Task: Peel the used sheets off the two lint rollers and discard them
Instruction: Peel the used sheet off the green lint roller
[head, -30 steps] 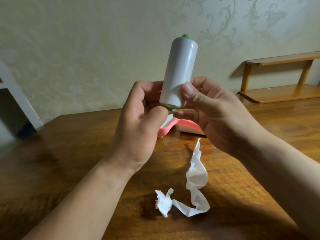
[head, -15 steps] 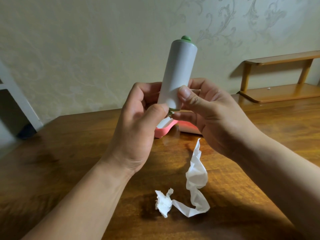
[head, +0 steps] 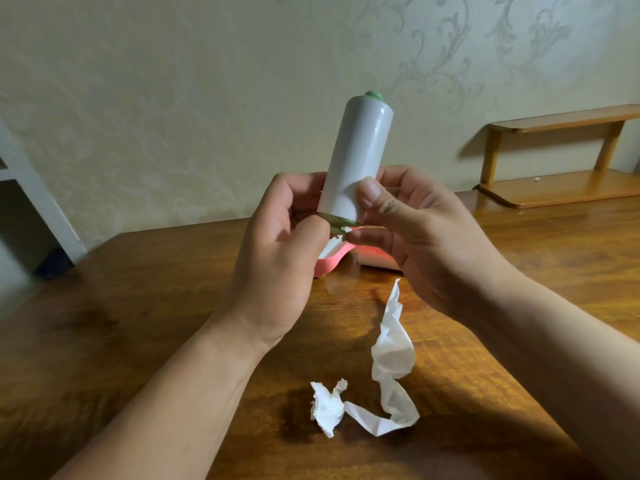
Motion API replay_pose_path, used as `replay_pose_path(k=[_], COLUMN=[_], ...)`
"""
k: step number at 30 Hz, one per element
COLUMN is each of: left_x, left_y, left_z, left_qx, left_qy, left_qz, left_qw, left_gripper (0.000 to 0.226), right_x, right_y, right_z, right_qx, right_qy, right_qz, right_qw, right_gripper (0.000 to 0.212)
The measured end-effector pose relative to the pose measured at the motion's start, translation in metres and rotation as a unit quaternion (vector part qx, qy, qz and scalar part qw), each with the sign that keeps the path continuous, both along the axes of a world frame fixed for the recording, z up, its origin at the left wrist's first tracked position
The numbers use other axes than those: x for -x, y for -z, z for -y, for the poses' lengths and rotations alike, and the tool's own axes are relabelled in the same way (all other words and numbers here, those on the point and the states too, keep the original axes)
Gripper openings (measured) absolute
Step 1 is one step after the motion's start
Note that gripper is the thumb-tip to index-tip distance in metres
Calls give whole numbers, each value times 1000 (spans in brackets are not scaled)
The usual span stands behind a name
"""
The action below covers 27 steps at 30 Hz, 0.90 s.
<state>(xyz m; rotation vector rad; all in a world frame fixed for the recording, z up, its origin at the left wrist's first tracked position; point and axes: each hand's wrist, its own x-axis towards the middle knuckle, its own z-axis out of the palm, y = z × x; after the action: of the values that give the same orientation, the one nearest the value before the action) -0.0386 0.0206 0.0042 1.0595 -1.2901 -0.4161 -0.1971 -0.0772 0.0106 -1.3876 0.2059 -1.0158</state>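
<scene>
The person holds one lint roller (head: pixel 358 157) upright in front of the chest, above the wooden worktop (head: pixel 138 306). Its long axis runs close to vertical, leaning slightly right at the top, green cap uppermost.

Left hand (head: pixel 277 258): grip closed around the roller's lower end and the part beneath it, thumb pressed at the green rim. The handle itself is hidden inside the fist.

Right hand (head: pixel 415 233): thumb flat against the lower right face of the roll, forefinger extended just under the bottom rim. This grip is partly closed, pinching at the roll's lower edge; whether it has a sheet edge caught cannot be told from this view.

Key relation: the sheet edge to be lifted, judged to be near the bottom of the roll, lies directly at the right thumb, between the two hands. The right hand is the nearer one for the peel; the left serves as the anchor. A peel would likely need to travel around the roll, across its long axis.

On the worktop, near the person and well apart from the roller, lie a crumpled sheet (head: pixel 327 408) and a long twisted strip (head: pixel 391 362), touching each other. These are judged to be sheets already removed but not yet discarded.

A pink and white object (head: pixel 332 261) rests on the worktop behind the hands; it is mostly hidden.
</scene>
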Motion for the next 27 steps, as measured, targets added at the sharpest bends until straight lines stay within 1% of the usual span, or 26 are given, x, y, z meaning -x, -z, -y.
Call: replay_pose_path(k=[2, 5, 10, 16, 19, 22, 27], left_x=[1, 2, -4, -6, -5, -5, -1], left_y=[-2, -4, -9, -11, -11, -12, -15], left_z=[-2, -5, -6, -7, -8, -9, -12], left_qx=[6, 19, 11, 10, 8, 16, 32], left_qy=[6, 1, -21, -3, -11, -25, -15], left_qz=[12, 46, 90, 88, 103, 111, 115], left_qw=[1000, 999, 996, 996, 995, 993, 993], left_gripper=[38, 35, 33, 32, 29, 27, 36], right_x=[0, 1, 1, 5, 6, 5, 7], right_y=[0, 0, 1, -2, -3, -3, -6], right_z=[0, 1, 3, 3, 2, 1, 4], right_qx=[-2, 4, 15, 26, 21, 20, 11], right_qy=[-5, -5, -4, -9, -9, -14, -43], right_qz=[0, -14, -30, -35, -29, -29, -16], right_qw=[1000, 1000, 999, 999, 999, 999, 999], right_gripper=[46, 45, 42, 41, 44, 41, 33])
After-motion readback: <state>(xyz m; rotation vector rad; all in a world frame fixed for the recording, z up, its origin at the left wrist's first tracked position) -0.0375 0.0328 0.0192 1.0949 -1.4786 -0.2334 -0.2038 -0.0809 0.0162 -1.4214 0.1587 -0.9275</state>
